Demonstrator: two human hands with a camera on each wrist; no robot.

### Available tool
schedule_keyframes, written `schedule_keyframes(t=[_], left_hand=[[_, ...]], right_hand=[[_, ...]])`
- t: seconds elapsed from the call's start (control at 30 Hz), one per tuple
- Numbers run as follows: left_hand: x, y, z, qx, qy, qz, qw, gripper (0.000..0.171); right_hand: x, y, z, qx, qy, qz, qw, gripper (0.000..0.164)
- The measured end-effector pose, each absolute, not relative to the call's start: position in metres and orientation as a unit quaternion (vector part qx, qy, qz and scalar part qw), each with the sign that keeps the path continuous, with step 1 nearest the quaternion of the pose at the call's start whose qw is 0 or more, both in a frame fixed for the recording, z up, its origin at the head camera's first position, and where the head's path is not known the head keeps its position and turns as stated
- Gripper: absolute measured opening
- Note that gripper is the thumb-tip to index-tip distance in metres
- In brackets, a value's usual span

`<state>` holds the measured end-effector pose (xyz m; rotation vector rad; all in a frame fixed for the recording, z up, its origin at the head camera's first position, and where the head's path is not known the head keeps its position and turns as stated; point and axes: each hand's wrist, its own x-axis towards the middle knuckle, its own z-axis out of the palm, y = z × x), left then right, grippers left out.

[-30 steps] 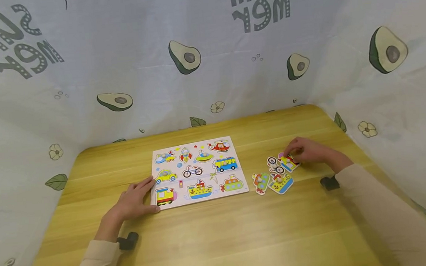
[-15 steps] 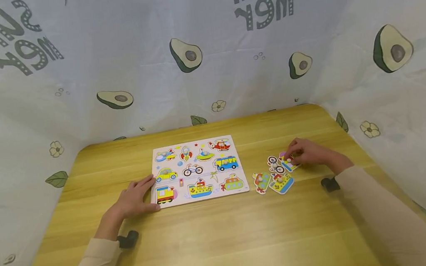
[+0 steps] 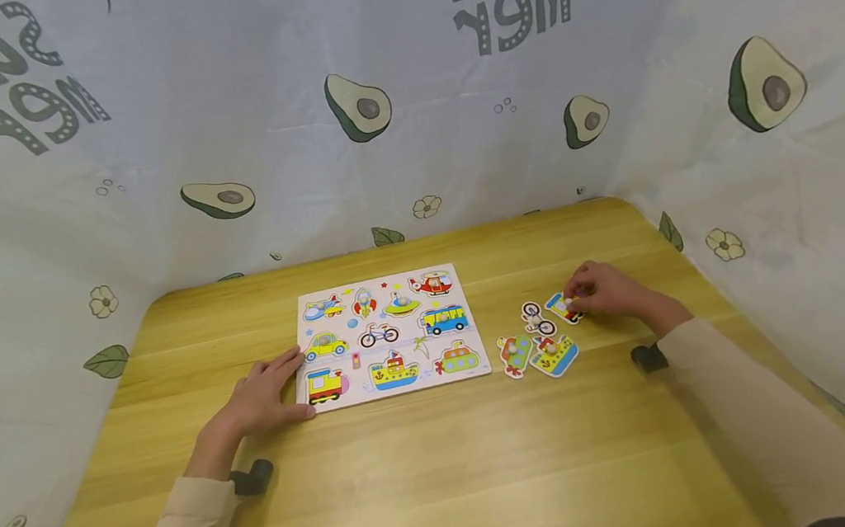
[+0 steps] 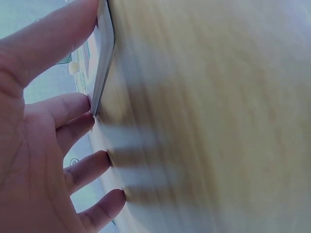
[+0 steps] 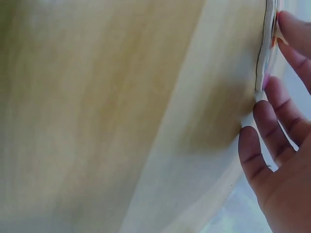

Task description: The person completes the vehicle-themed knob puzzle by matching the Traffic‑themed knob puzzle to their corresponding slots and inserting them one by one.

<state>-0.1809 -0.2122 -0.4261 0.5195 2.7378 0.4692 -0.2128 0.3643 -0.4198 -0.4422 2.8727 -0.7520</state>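
A wooden peg puzzle board [image 3: 361, 392] with vehicle pictures lies on the table. My left hand [image 3: 262, 396] rests at its left side, thumb at the near corner and fingers along the edge; in the left wrist view the fingers spread beside the board's edge [image 4: 104, 63]. My right hand [image 3: 607, 292] pinches a train puzzle piece [image 3: 558, 306] by its knob, the fingers partly covering it. Seen from the right wrist, the piece's pale edge [image 5: 262, 53] is close to the table, with the other fingertips near the surface.
Beside the train piece lie a bicycle piece [image 3: 538, 320], a submarine piece [image 3: 515, 354] and a ship piece [image 3: 555, 356]. Several knobbed pieces sit in the board, including a bus [image 3: 444, 319]. A printed curtain [image 3: 279, 151] hangs behind the wooden table [image 3: 424, 470].
The right hand has turned the train piece, so its roof end now points left, and drawn it slightly away from the bicycle piece. The left hand keeps its place on the board.
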Motion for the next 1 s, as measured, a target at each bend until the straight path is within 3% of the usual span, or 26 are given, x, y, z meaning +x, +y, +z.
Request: schedule_keyframes(t=[0.4, 0.6, 0.73, 1.0], left_hand=[[-0.19, -0.201, -0.425, 0.171, 0.955, 0.174, 0.166, 0.095], [-0.182, -0.209, -0.428, 0.154, 0.957, 0.178, 0.17, 0.096], [-0.182, -0.209, -0.428, 0.161, 0.957, 0.177, 0.165, 0.096], [-0.185, -0.208, -0.427, 0.16, 0.959, 0.172, 0.159, 0.094]], right_hand=[[-0.209, 0.381, -0.425, -0.184, 0.95, -0.248, 0.044, 0.011], [-0.219, 0.367, -0.419, -0.144, 0.954, -0.256, 0.056, 0.021], [-0.219, 0.349, -0.408, -0.144, 0.951, -0.273, 0.032, 0.02], [-0.22, 0.273, -0.389, -0.252, 0.927, -0.276, 0.038, 0.004]])
